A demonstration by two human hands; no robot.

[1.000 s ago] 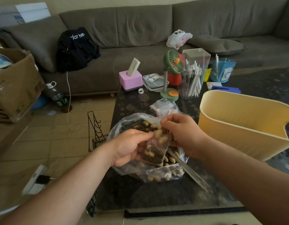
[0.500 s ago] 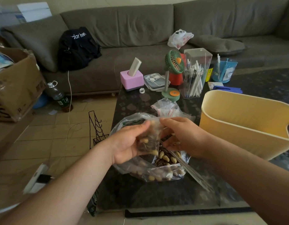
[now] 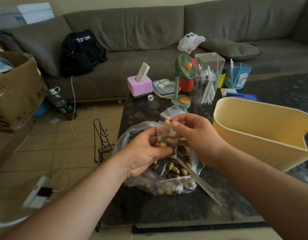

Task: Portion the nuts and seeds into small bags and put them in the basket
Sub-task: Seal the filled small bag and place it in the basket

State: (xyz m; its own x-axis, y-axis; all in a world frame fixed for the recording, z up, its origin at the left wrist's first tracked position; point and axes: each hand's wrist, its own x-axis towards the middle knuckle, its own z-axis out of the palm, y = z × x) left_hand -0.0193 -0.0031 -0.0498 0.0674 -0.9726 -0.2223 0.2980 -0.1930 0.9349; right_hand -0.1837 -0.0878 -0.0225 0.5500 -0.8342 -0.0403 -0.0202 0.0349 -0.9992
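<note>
Both hands — left hand (image 3: 146,151), right hand (image 3: 194,135) — pinch small bag (image 3: 167,137).

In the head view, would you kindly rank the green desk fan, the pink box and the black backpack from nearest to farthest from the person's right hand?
From the right hand, which pinches the small bag:
1. Green desk fan, just beyond the hand on the table.
2. Pink box, farther back and to the left, at the table's far edge.
3. Black backpack, farthest, on the sofa at the left.
</note>
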